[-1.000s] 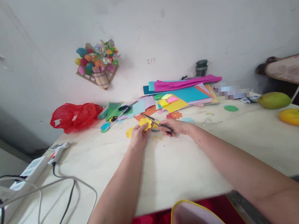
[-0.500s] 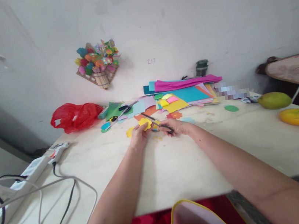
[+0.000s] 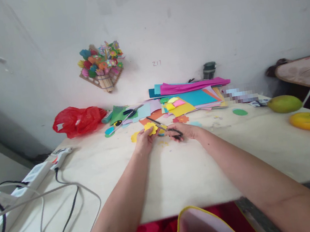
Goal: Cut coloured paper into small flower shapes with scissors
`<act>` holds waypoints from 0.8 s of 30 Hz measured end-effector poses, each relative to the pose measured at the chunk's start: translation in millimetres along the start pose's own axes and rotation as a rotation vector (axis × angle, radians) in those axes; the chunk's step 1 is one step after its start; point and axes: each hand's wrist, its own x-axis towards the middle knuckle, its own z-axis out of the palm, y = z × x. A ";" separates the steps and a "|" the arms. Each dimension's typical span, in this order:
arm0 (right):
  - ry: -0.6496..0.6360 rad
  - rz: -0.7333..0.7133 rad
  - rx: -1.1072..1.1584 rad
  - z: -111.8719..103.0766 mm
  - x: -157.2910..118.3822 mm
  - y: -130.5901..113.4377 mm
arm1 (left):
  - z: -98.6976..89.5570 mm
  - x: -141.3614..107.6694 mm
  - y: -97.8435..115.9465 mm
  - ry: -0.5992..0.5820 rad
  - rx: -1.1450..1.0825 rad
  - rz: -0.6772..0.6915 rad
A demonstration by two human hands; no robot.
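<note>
My left hand (image 3: 144, 139) pinches a yellow paper flower (image 3: 151, 127) with scalloped edges. In my right hand (image 3: 184, 130) is a pair of dark-handled scissors (image 3: 160, 125), its blades parted and pointing up-left beside the flower's right edge. Whether the blades touch the paper I cannot tell. Another yellow paper piece (image 3: 135, 137) lies just left of my left hand. Beyond the scissors rest red-orange paper flowers (image 3: 181, 119). Small yellow scraps (image 3: 163, 143) are scattered on the table between my hands.
Stacked coloured paper (image 3: 198, 97) lies along the wall, with a second pair of scissors (image 3: 131, 112) to its left. A red plastic bag (image 3: 77, 121) sits at the back left, a power strip (image 3: 34, 181) with cables at left. Mango-like fruits (image 3: 309, 121) lie at right.
The scissors' handles have spread and shifted slightly right with my right hand. My left hand and the yellow flower are almost unmoved.
</note>
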 end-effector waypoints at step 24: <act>0.059 -0.058 -0.004 4.0 -1.6 -4.3 | -0.2 -1.0 -0.6 -0.073 0.116 -0.045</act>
